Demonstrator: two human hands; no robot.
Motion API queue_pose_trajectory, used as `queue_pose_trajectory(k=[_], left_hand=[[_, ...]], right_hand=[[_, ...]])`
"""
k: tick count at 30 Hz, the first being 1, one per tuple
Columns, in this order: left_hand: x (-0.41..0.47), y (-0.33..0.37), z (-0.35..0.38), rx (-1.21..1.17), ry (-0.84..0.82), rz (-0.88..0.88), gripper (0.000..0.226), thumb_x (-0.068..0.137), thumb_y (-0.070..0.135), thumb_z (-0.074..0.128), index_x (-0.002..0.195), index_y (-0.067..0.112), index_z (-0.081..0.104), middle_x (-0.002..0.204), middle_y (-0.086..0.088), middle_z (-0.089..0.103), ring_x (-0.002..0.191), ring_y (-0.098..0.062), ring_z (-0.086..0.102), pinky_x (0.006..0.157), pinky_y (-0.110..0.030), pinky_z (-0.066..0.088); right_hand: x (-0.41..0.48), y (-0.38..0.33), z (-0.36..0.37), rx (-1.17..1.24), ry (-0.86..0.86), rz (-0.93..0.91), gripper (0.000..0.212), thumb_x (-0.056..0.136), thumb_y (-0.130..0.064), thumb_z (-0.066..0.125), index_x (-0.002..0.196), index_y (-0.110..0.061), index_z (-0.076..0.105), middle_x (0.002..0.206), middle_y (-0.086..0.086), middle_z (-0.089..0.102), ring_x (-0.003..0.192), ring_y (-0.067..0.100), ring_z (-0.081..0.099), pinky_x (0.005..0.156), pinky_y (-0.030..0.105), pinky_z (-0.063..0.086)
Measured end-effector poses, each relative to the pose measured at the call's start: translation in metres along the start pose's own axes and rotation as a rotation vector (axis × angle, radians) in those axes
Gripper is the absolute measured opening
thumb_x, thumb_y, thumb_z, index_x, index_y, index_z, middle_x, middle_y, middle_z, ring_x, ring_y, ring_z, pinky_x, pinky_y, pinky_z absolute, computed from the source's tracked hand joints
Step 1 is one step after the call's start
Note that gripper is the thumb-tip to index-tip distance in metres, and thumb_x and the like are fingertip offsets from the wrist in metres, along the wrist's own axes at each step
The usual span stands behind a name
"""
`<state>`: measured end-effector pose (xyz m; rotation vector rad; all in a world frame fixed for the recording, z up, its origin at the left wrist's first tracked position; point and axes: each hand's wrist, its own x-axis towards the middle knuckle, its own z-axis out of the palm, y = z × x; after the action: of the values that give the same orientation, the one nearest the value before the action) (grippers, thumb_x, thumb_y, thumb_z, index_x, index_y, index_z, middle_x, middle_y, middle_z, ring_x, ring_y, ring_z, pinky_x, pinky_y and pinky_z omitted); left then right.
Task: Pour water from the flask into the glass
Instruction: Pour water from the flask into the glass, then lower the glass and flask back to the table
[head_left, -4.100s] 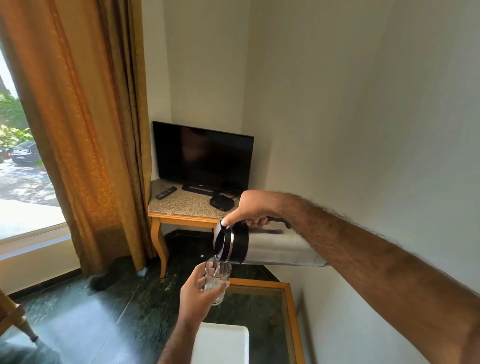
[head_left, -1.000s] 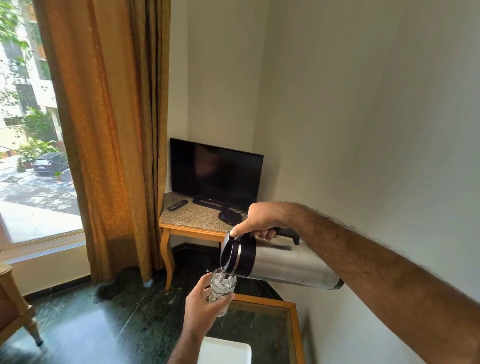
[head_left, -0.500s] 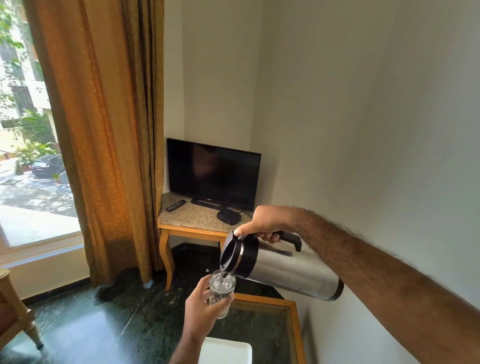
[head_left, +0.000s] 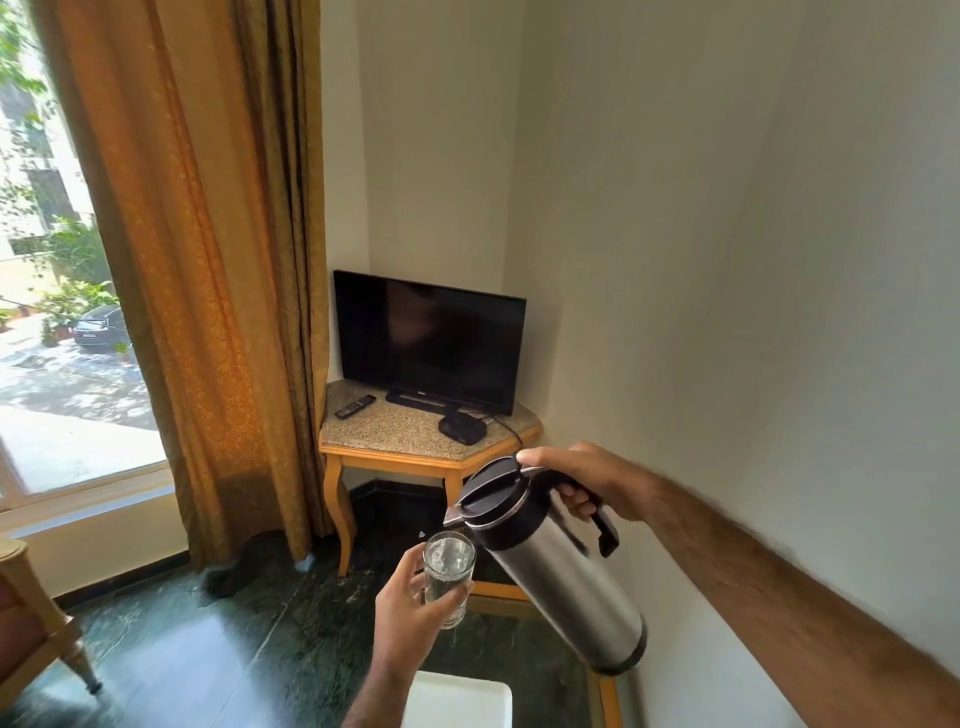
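My right hand (head_left: 582, 475) grips the flask (head_left: 550, 566) handle; left hand (head_left: 410, 608) wraps the glass (head_left: 448, 571).
No stream visible, glass nearly full (pour looks finished); I'd set both down.

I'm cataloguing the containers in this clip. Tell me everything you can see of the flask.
The flask is a tall cylinder of brushed, steel-looking metal with a black collar, a black lid and a black side handle. It is held in the air, tilted, top up and to the left, base down and to the right. The right hand grips the handle, thumb on the lid. Its spout sits just above the glass; no stream shows.
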<state>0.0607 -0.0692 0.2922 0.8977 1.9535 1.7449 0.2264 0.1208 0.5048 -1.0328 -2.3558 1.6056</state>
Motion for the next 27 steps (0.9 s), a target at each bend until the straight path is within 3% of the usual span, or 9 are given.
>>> queue_pose_trajectory(k=[4,7,10,12,15,19,22,25,27], left_hand=[[0.001,-0.009,0.004,0.056,0.007,0.006,0.064,0.059,0.059,0.093,0.115,0.057,0.063,0.110,0.042,0.069,0.106,0.024,0.060,0.076,-0.006,0.041],[0.001,-0.017,0.008,0.062,0.014,-0.018,0.057,0.064,0.044,0.097,0.111,0.051,0.065,0.109,0.044,0.067,0.108,0.022,0.059,0.079,-0.009,0.041],[0.000,-0.021,0.010,0.075,0.016,-0.042,0.060,0.065,0.039,0.097,0.111,0.053,0.061,0.107,0.048,0.064,0.107,0.024,0.058,0.072,-0.001,0.045],[0.000,-0.028,0.012,0.052,0.025,-0.068,0.062,0.065,0.037,0.098,0.113,0.050,0.063,0.102,0.036,0.072,0.102,0.011,0.067,0.074,-0.002,0.050],[0.000,-0.039,0.016,0.027,0.021,-0.096,0.064,0.065,0.034,0.099,0.118,0.044,0.065,0.106,0.026,0.073,0.100,-0.002,0.070,0.089,-0.020,0.054],[-0.004,-0.054,0.023,0.028,-0.019,-0.135,0.061,0.066,0.029,0.099,0.114,0.047,0.066,0.106,0.035,0.073,0.101,0.007,0.068,0.086,-0.013,0.051],[-0.007,-0.076,0.030,0.040,-0.028,-0.193,0.064,0.068,0.027,0.098,0.122,0.040,0.065,0.109,0.024,0.076,0.105,0.002,0.070,0.088,-0.020,0.056],[-0.010,-0.097,0.036,0.074,-0.047,-0.199,0.064,0.071,0.029,0.095,0.125,0.037,0.062,0.116,0.012,0.075,0.107,-0.009,0.072,0.090,-0.033,0.061],[-0.010,-0.118,0.046,0.082,-0.054,-0.212,0.065,0.072,0.025,0.096,0.127,0.033,0.061,0.119,0.009,0.073,0.108,-0.008,0.071,0.091,-0.032,0.061]], right_hand=[[-0.012,0.043,0.012,0.316,0.164,0.062,0.080,0.090,-0.088,0.046,0.043,-0.024,0.052,0.047,-0.004,0.047,0.043,0.014,0.039,0.050,0.027,0.037],[-0.009,0.080,0.030,0.517,0.334,0.045,0.067,0.101,-0.064,0.054,0.049,-0.021,0.057,0.046,-0.003,0.047,0.042,0.013,0.037,0.047,0.027,0.032],[-0.006,0.113,0.047,0.654,0.429,-0.018,0.056,0.109,-0.037,0.054,0.056,-0.021,0.067,0.050,-0.002,0.051,0.042,0.010,0.037,0.044,0.023,0.033],[-0.006,0.130,0.056,0.736,0.455,-0.018,0.054,0.109,-0.032,0.054,0.060,-0.022,0.073,0.054,-0.001,0.054,0.045,0.010,0.041,0.047,0.022,0.036],[-0.006,0.149,0.066,0.858,0.500,-0.013,0.046,0.108,-0.029,0.058,0.067,-0.021,0.078,0.058,0.000,0.058,0.048,0.011,0.045,0.050,0.023,0.040],[-0.002,0.171,0.074,0.980,0.591,0.011,0.037,0.106,-0.019,0.058,0.074,-0.014,0.076,0.059,0.005,0.059,0.048,0.013,0.049,0.048,0.024,0.043],[0.001,0.196,0.080,1.038,0.652,0.035,0.024,0.107,-0.015,0.055,0.088,-0.009,0.069,0.063,0.005,0.058,0.053,0.014,0.050,0.053,0.027,0.041],[0.001,0.217,0.087,1.060,0.677,0.025,0.035,0.108,-0.015,0.051,0.079,-0.016,0.072,0.061,0.002,0.060,0.055,0.014,0.049,0.059,0.031,0.038],[0.006,0.233,0.095,1.050,0.675,0.034,0.053,0.109,-0.016,0.048,0.065,-0.023,0.076,0.058,0.000,0.061,0.053,0.013,0.049,0.060,0.031,0.038]])
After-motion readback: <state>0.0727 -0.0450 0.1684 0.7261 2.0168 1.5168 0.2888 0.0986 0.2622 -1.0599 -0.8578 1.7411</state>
